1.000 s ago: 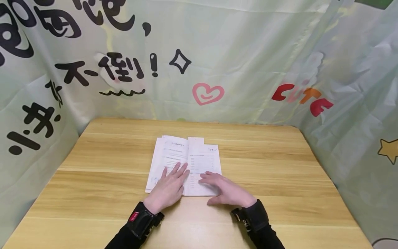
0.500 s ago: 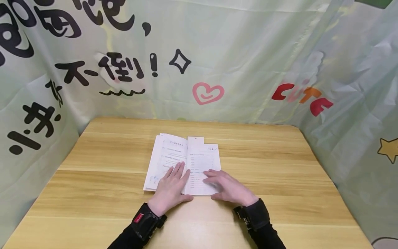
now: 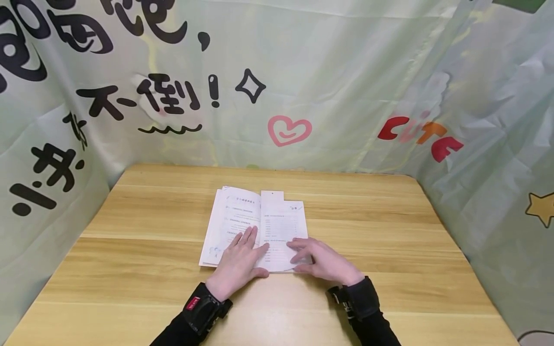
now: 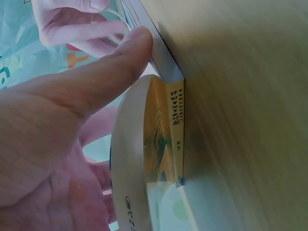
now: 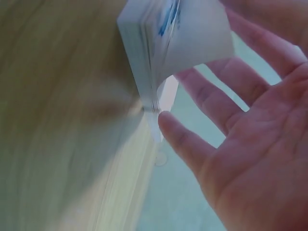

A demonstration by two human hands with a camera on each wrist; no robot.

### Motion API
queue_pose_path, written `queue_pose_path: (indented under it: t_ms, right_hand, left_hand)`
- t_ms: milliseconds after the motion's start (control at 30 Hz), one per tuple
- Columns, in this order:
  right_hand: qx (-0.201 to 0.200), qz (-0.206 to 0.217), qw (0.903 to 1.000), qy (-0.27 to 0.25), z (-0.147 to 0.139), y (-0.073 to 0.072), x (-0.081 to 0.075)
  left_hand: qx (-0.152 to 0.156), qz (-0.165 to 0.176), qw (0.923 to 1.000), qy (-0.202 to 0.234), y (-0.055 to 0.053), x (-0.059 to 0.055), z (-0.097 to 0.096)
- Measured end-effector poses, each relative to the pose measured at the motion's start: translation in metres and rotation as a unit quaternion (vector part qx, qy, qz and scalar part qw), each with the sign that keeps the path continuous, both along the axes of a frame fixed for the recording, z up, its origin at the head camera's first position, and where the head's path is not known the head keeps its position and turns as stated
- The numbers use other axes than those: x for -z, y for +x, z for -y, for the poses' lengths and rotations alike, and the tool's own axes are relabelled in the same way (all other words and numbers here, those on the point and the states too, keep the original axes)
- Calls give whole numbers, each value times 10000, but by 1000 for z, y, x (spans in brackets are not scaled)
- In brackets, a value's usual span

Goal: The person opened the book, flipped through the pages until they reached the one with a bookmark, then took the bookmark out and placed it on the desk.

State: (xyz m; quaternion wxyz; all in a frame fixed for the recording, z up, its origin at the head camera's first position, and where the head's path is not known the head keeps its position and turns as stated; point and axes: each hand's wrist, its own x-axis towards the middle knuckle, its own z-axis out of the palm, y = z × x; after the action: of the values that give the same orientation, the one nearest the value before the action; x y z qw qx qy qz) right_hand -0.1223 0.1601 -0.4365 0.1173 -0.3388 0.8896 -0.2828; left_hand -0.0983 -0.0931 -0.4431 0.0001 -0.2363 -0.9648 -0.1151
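An open paperback book [image 3: 279,226] lies on the table, its printed pages facing up. My left hand [image 3: 238,264] rests spread on the left page [image 3: 238,204], thumb reaching past the lower edge near the fold. In the left wrist view, the yellow spine [image 4: 177,125] touches the table and the left cover [image 4: 130,149] bulges upward. My right hand [image 3: 324,259] is at the book's lower right corner. It holds a lifted page [image 5: 207,43] between thumb and fingers; the page curls in the right wrist view. The exact fingertip contact is partly hidden.
A pale paper strip [image 3: 272,194] sticks out above the book's top edge. The wooden table [image 3: 368,211] extends around the book. A printed cloth backdrop [image 3: 346,86] closes off the back and sides.
My left hand has shifted slightly right, its thumb spreading below the book, and the left page looks flatter. My right hand has moved a little right, and a lower page corner has lifted.
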Motion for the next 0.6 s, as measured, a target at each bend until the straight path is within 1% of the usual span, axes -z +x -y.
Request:
queue_pose_path:
  t_ms: [133,267,433,533,600]
  right_hand:
    - [-32,-154,9999,-64,-2,-1,0]
    - [-58,-417,9990,-177,-2,-3,1]
    - [-31,-915,9951,-371,2,-3,1]
    - [46,-1287,9904,-506,5,-3,0]
    - [100,-1567,9854,-650,8,-3,1]
  left_hand:
    - [-13,11,10000,-92,0,-1,0]
    - [-21,32,10000,-55,-1,-2,0]
    - [39,159,9999,7,-1,-2,1]
    - [93,166,9998,28,-2,-2,1]
    - [99,128,9998,82,-1,-3,0]
